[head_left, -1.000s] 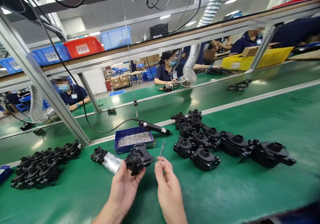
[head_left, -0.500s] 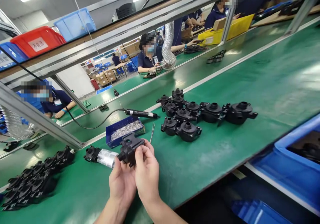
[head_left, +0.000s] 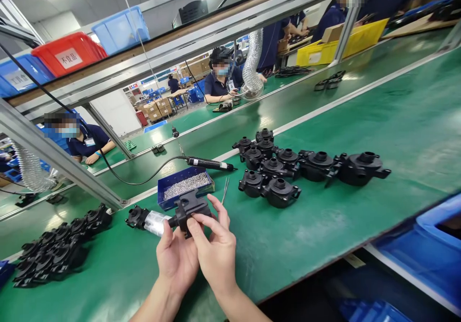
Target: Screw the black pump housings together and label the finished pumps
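A black plastic pump housing [head_left: 192, 207] is held up over the green bench, in front of a blue bin of small metal screws [head_left: 185, 186]. My left hand [head_left: 177, 257] is closed around its lower left side, thumb near the short spout. From the right, my right hand [head_left: 216, 245] grips the housing with thumb and fingers, its index finger raised off the edge. Just behind on the left lies a black part with a clear, shiny sleeve [head_left: 155, 222], partly covered by the housing. An electric screwdriver [head_left: 211, 163] rests behind the screw bin.
Several black pump housings [head_left: 281, 190] stand to the right, and more housings [head_left: 57, 250] sit in rows at left. Tweezers [head_left: 225, 190] lie beside the screw bin. Blue crates [head_left: 425, 255] are below the bench edge. Co-workers [head_left: 221, 79] sit across the line.
The view has shifted slightly, so the bench items appear further right. My right hand's fingers have shifted on the housing and the index finger has lifted. Both hands still hold the housing.
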Demonstrator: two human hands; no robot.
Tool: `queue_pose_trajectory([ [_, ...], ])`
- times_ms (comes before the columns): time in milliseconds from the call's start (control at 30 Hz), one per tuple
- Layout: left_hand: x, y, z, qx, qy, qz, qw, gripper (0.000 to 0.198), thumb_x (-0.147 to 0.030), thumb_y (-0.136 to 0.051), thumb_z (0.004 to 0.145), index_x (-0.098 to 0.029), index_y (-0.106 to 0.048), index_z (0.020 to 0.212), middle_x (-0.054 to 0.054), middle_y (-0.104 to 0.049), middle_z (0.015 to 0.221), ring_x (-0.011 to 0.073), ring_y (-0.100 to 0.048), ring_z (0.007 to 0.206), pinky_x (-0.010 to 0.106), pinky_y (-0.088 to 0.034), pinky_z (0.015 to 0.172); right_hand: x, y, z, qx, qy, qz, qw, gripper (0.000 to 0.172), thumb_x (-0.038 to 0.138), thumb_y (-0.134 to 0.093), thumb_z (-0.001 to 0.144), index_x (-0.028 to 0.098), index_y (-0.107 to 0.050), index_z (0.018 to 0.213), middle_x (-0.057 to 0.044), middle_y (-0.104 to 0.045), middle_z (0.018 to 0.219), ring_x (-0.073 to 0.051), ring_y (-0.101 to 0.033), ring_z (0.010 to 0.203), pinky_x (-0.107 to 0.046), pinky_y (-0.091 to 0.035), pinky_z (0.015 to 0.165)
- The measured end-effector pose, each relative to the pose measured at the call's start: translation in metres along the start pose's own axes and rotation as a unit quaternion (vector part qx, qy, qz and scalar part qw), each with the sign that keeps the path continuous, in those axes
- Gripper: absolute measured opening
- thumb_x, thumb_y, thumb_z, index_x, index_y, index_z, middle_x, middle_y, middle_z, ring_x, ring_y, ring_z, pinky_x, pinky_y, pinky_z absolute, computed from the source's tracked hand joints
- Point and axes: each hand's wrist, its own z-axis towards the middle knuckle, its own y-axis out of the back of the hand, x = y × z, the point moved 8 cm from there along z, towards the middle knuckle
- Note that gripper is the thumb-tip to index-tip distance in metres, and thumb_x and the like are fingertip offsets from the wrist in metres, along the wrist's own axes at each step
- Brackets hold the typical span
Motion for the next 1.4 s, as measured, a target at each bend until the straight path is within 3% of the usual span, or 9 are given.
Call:
queue_pose_trajectory([
  [133,-0.002,0.0,0.0,0.005,0.017,0.005,1.0,0.047,-0.055,-0.062,0.094,-0.015,-0.078,0.114,0.015,-0.073,0.128,0.0328,-0.043,0.149,0.047,-0.023,0.13,0.022,0.004,0.001,0.004,0.094,-0.058,0.994,0.009,0.026,-0.075,0.092,0.029,-0.083,0.089,-0.009,-0.051,0.149,-0.037,-0.045,0.139,-0.063,-0.04,0.114],
  [233,-0.001,-0.001,0.0,0.014,0.02,0.011,1.0,0.045,-0.055,-0.063,0.094,-0.017,-0.079,0.113,0.014,-0.073,0.128,0.0336,-0.043,0.149,0.049,-0.022,0.13,0.03,0.007,0.0,-0.011,0.135,-0.097,0.986,0.009,0.026,-0.075,0.093,0.029,-0.083,0.092,-0.008,-0.051,0.149,-0.038,-0.041,0.14,-0.064,-0.04,0.112],
  [533,0.008,0.003,0.001,0.024,0.038,0.03,0.999,0.052,-0.06,-0.061,0.092,-0.016,-0.077,0.116,0.017,-0.069,0.136,0.0352,-0.034,0.154,0.052,-0.018,0.13,0.033,0.007,-0.001,-0.009,0.16,-0.112,0.981,0.014,0.024,-0.071,0.096,0.029,-0.083,0.102,-0.009,-0.051,0.15,-0.037,-0.04,0.141,-0.061,-0.043,0.111],
  [700,0.008,0.003,0.001,0.028,0.037,0.03,0.998,0.055,-0.061,-0.06,0.093,-0.014,-0.076,0.119,0.017,-0.068,0.137,0.0338,-0.037,0.153,0.049,-0.019,0.13,0.043,0.01,0.0,-0.007,0.193,-0.118,0.974,0.012,0.022,-0.074,0.093,0.029,-0.083,0.096,-0.007,-0.052,0.149,-0.037,-0.042,0.138,-0.063,-0.042,0.112],
  [867,0.009,0.001,0.001,0.015,0.035,0.022,0.999,0.053,-0.058,-0.067,0.091,-0.013,-0.077,0.117,0.016,-0.071,0.133,0.0326,-0.04,0.151,0.045,-0.021,0.13,0.041,0.012,0.003,-0.005,0.181,-0.123,0.976,0.009,0.024,-0.075,0.092,0.029,-0.082,0.095,-0.007,-0.052,0.149,-0.037,-0.043,0.138,-0.065,-0.04,0.113],
  [1167,0.007,-0.005,0.001,0.047,0.042,0.003,0.998,0.049,-0.051,-0.068,0.093,-0.012,-0.078,0.12,0.014,-0.074,0.13,0.0329,-0.045,0.148,0.043,-0.02,0.131,0.036,0.013,0.0,0.004,0.185,-0.081,0.979,0.013,0.018,-0.073,0.093,0.027,-0.082,0.092,-0.009,-0.061,0.139,-0.034,-0.048,0.133,-0.059,-0.049,0.107],
  [1400,0.001,-0.007,0.003,0.048,0.008,0.008,0.999,0.043,-0.049,-0.066,0.095,-0.015,-0.079,0.119,0.014,-0.074,0.13,0.035,-0.051,0.143,0.049,-0.024,0.129,0.034,0.012,-0.008,-0.032,0.193,-0.095,0.976,0.012,0.016,-0.073,0.094,0.025,-0.081,0.092,-0.011,-0.06,0.137,-0.034,-0.05,0.133,-0.057,-0.052,0.104],
])
